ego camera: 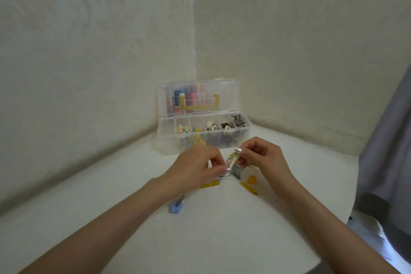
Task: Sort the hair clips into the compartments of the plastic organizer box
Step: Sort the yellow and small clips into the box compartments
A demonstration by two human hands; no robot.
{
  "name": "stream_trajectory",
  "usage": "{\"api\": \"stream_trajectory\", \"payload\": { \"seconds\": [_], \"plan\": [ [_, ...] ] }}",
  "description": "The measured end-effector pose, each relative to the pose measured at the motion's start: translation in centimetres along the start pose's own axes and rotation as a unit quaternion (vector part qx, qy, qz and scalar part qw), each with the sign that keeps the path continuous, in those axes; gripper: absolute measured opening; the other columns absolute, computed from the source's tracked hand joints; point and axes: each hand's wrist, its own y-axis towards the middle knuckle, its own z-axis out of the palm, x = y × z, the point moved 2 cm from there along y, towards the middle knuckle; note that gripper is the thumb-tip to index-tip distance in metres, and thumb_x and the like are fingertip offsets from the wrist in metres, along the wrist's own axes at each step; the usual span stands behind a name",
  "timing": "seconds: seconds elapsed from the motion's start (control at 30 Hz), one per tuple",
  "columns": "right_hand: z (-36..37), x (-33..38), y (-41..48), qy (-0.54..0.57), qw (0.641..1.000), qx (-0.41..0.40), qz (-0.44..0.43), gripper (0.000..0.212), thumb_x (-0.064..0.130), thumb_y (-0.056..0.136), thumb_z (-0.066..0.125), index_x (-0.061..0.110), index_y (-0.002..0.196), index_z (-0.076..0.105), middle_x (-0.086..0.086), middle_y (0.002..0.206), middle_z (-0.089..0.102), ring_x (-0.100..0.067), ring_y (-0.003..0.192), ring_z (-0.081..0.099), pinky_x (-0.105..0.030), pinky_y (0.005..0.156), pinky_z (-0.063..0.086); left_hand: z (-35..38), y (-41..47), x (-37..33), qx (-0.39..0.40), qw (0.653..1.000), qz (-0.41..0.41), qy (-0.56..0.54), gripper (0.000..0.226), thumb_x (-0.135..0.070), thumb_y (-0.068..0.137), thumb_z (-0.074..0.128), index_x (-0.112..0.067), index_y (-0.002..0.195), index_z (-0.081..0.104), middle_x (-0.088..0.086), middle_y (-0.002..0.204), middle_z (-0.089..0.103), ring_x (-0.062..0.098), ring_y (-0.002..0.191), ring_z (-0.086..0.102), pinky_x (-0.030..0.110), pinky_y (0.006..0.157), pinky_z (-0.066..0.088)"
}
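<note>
One white bench [222, 233] fills the corner where two patterned walls [89, 51] meet. One grey cloth [387, 162] hangs well to the right of the fingers, past the bench's rounded edge. The widest open stretch of bench lies on the person's side of the fingers, between the two bare forearms. There is more open surface to the left of the fingers, up to the wall.

Beyond the fingers, backed into the corner, stands one clear organizer box [169, 140] with its lid [229, 93] tipped upright. I count six compartments along its top row. Pastel, yellow, cream, brown and grey clips show in them from left to right.

The two forearms reach in from the lower corners and converge just in front of the box. The right hand [260, 158] has its fingers curled, thumb and forefinger pinching the upper end of one held clip [233, 159], yellowish and tilted above the bench. The left hand [195, 167] is blurred; its fingers are curled and pinch the lower end of the same clip.

Five loose clips lie around the fingers:
- a grey clip [236, 171], just below the held one
- a silver clip [223, 177], under the left fingers
- a yellow bar clip [210, 184], on their near side
- a second yellow clip [249, 188], on the near side of the right fingers
- a blue fuzzy clip [176, 207], beside the left wrist

A small orange piece [251, 179] lies by the right hand; I cannot tell what it is.
</note>
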Motion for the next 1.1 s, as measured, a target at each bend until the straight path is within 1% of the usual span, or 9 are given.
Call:
{"api": "stream_trajectory", "payload": {
  "seconds": [0.13,0.23,0.37,0.47,0.57,0.67,0.77,0.9,1.1],
  "plan": [
    [-0.1,0.1,0.0,0.021,1.0,-0.008,0.005,0.008,0.004,0.083,0.065,0.0,0.076,0.063,-0.023,0.073,0.068,-0.022,0.064,0.065,-0.024,0.062,0.054,0.5,-0.2,-0.4,-0.001,1.0,-0.001,0.028,0.022,-0.048,0.081,0.061,-0.027,0.083,0.056,-0.019,0.073,0.049,0.003,0.078,0.044,0.024,0.069,0.04],
    [-0.2,-0.2,0.0,0.003,1.0,-0.02,0.002,0.008,0.006,0.084,0.065,0.001,0.078,0.063,-0.014,0.07,0.069,-0.018,0.064,0.066,-0.023,0.06,0.053,0.1,-0.2,-0.1,-0.035,0.999,-0.021,0.019,0.018,-0.046,0.082,0.061,-0.028,0.08,0.056,-0.017,0.072,0.051,0.0,0.072,0.044,0.021,0.065,0.038],
    [-0.3,-0.8,-0.3,-0.141,0.987,-0.063,-0.038,0.009,0.015,0.086,0.064,0.017,0.077,0.063,0.009,0.068,0.064,-0.009,0.062,0.059,-0.021,0.056,0.048,-1.5,-0.3,0.8,-0.091,0.994,-0.048,0.029,0.019,-0.046,0.082,0.06,-0.029,0.077,0.055,-0.017,0.07,0.052,-0.005,0.068,0.043,0.017,0.059,0.031],
    [0.0,-0.9,-0.4,-0.217,0.974,-0.038,-0.054,0.013,0.015,0.087,0.064,0.022,0.075,0.063,0.015,0.066,0.062,-0.01,0.062,0.054,-0.026,0.059,0.047,-3.7,-0.2,2.0,-0.151,0.983,-0.085,0.061,0.019,-0.045,0.083,0.06,-0.027,0.077,0.055,-0.015,0.072,0.053,-0.002,0.065,0.044,0.02,0.054,0.03],
    [0.3,-0.9,-0.3,-0.246,0.967,-0.013,-0.064,0.012,0.015,0.085,0.064,0.021,0.075,0.063,0.02,0.065,0.06,-0.003,0.058,0.048,-0.018,0.057,0.042,-6.0,0.7,3.7,-0.192,0.964,-0.134,0.129,0.024,-0.046,0.084,0.058,-0.023,0.078,0.057,-0.011,0.076,0.057,0.008,0.071,0.05,0.024,0.054,0.031],
    [0.2,-0.9,-0.3,-0.252,0.965,-0.016,-0.068,0.012,0.015,0.085,0.065,0.02,0.074,0.063,0.019,0.062,0.059,-0.002,0.057,0.048,-0.013,0.055,0.039,-6.9,2.1,5.4,-0.172,0.952,-0.173,0.182,0.029,-0.045,0.085,0.058,-0.017,0.08,0.06,-0.002,0.082,0.062,0.02,0.083,0.056,0.029,0.063,0.037],
    [0.3,-0.9,-0.3,-0.252,0.965,-0.013,-0.069,0.01,0.015,0.084,0.066,0.018,0.074,0.064,0.012,0.063,0.059,0.0,0.056,0.047,-0.012,0.055,0.039,-6.7,3.3,6.2,-0.141,0.948,-0.181,0.22,0.03,-0.044,0.085,0.057,-0.014,0.081,0.061,0.004,0.084,0.065,0.025,0.085,0.059,0.032,0.065,0.042],
    [0.4,-0.8,-0.3,-0.264,0.962,-0.002,-0.074,0.014,0.014,0.085,0.066,0.021,0.073,0.062,0.011,0.067,0.06,0.0,0.059,0.048,-0.011,0.057,0.039,-6.0,4.9,6.5,-0.13,0.947,-0.169,0.242,0.029,-0.043,0.086,0.057,-0.015,0.079,0.058,0.006,0.085,0.066,0.026,0.087,0.06,0.032,0.066,0.042],
    [0.4,-0.8,-0.3,-0.276,0.958,0.002,-0.076,0.014,0.012,0.084,0.066,0.021,0.074,0.062,0.013,0.068,0.06,0.001,0.062,0.05,-0.01,0.059,0.04,-5.5,5.2,7.1,-0.135,0.954,-0.157,0.217,0.034,-0.047,0.085,0.058,-0.014,0.082,0.062,0.004,0.086,0.063,0.023,0.087,0.058,0.034,0.066,0.045]
  ]
}}
